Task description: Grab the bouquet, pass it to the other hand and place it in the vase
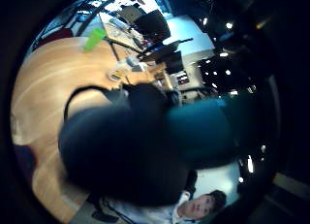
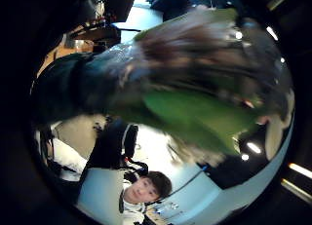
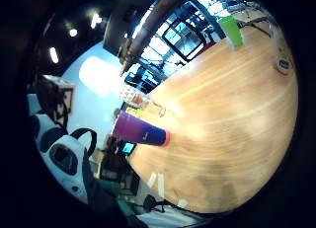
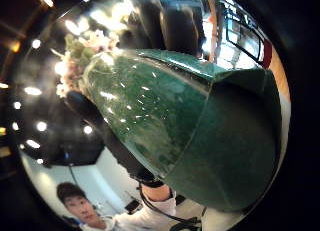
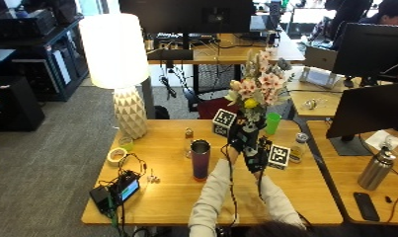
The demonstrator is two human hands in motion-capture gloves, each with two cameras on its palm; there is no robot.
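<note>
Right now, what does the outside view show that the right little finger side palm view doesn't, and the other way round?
Only the outside view shows the bouquet held upright above the table, both gloved hands, left hand and right hand, close together at its wrapped base, and a white lamp. Only the right little finger side palm view shows a round tape-like object near the table edge. Both share the wooden table, the purple tumbler and the green cup.

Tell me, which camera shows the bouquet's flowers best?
The outside view: the whole bouquet stands upright above both hands, pink blooms clear. The right thumb side view shows mostly green wrapping with a few blooms; the left thumb side view only blurred wrapping; the others none.
</note>
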